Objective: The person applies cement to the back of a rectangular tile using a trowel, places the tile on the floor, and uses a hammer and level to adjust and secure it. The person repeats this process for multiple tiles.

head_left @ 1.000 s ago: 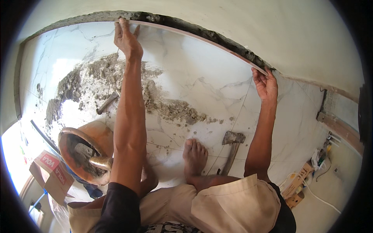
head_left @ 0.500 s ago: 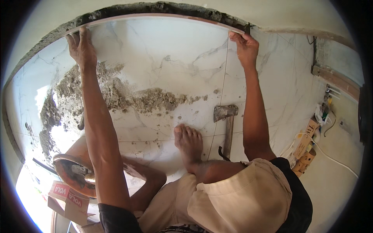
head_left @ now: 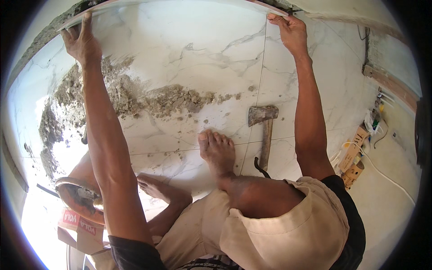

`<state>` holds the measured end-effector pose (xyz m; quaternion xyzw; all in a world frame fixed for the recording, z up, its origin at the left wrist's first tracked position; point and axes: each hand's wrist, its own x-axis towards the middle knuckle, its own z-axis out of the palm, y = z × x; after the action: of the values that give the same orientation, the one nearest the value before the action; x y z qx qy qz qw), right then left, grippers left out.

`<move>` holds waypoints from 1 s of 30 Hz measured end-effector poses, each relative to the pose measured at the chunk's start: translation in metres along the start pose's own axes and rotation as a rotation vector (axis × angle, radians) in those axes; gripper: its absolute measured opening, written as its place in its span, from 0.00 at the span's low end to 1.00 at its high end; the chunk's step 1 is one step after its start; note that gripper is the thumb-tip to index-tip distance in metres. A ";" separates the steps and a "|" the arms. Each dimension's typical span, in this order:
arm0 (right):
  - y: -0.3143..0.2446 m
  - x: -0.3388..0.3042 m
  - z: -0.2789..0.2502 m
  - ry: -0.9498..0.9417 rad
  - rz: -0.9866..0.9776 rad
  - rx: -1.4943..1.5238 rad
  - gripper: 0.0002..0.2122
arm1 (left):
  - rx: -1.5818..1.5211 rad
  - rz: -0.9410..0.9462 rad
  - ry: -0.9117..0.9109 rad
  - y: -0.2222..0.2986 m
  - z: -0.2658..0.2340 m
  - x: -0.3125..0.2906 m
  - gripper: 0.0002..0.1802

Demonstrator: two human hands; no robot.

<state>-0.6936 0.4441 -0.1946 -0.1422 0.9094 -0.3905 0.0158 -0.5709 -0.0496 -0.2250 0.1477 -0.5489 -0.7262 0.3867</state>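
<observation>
A long thin tile strip [head_left: 270, 7] with a reddish-brown edge lies along the foot of the wall; its middle passes out of the picture at the top. My left hand [head_left: 84, 44] grips the left part of it, thumb up over the edge and fingers bent against it. At the strip's right end my right hand [head_left: 292, 35] pinches the edge between thumb and fingers. Behind the strip, rough broken mortar [head_left: 67, 17] shows at the wall. Both arms are stretched far forward over the white marble-patterned floor tiles [head_left: 202, 63].
Crumbled mortar [head_left: 171, 99] is strewn across the floor. A hatchet [head_left: 266, 135] with a wooden handle lies by my foot [head_left: 218, 150]. At left stand an orange-brown round vessel [head_left: 76, 200] and a cardboard box [head_left: 83, 234]. Cartons [head_left: 353, 155] and a white cable [head_left: 382, 173] line the right.
The view has tilted, so the floor, hatchet and strip sit higher in the picture and the strip's middle is cut off. Both hands stay on the strip.
</observation>
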 end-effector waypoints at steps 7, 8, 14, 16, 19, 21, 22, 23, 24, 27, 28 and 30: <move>-0.023 0.004 -0.009 -0.161 0.182 -0.176 0.11 | 0.020 -0.004 0.010 -0.001 -0.008 0.007 0.61; -0.019 0.007 -0.009 -0.171 0.156 -0.161 0.11 | 0.010 0.007 0.019 -0.001 -0.007 0.007 0.61; 0.002 0.012 -0.015 -0.188 0.058 0.001 0.12 | -0.013 0.010 0.011 -0.001 -0.002 0.004 0.60; -0.004 0.014 -0.015 -0.198 0.049 -0.121 0.12 | -0.022 0.032 -0.014 -0.003 -0.007 0.008 0.59; -0.015 0.012 -0.014 -0.209 0.112 -0.119 0.11 | -0.014 0.048 -0.015 -0.007 -0.012 0.010 0.56; -0.006 0.013 -0.014 -0.199 0.067 -0.101 0.11 | 0.021 0.034 -0.018 -0.006 -0.011 0.010 0.51; -0.003 0.014 -0.014 -0.193 0.042 -0.091 0.10 | 0.022 0.045 -0.009 -0.007 -0.009 0.009 0.51; 0.000 0.014 -0.013 -0.186 0.049 -0.063 0.10 | 0.023 0.055 -0.001 -0.007 -0.007 0.007 0.52; 0.003 0.013 -0.011 -0.180 0.057 -0.034 0.10 | 0.024 0.066 0.007 -0.008 -0.006 0.006 0.52; 0.012 0.011 -0.010 -0.133 0.033 0.066 0.15 | 0.032 0.073 -0.024 -0.011 -0.009 0.009 0.52; 0.008 0.012 -0.006 -0.115 0.015 0.109 0.17 | 0.024 0.084 -0.005 -0.010 -0.007 0.008 0.52; -0.001 0.011 -0.006 -0.147 0.021 0.034 0.12 | 0.007 0.106 0.034 -0.008 -0.002 0.004 0.51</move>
<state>-0.7050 0.4451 -0.1888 -0.1608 0.9004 -0.3943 0.0889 -0.5754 -0.0535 -0.2322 0.1318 -0.5519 -0.7001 0.4334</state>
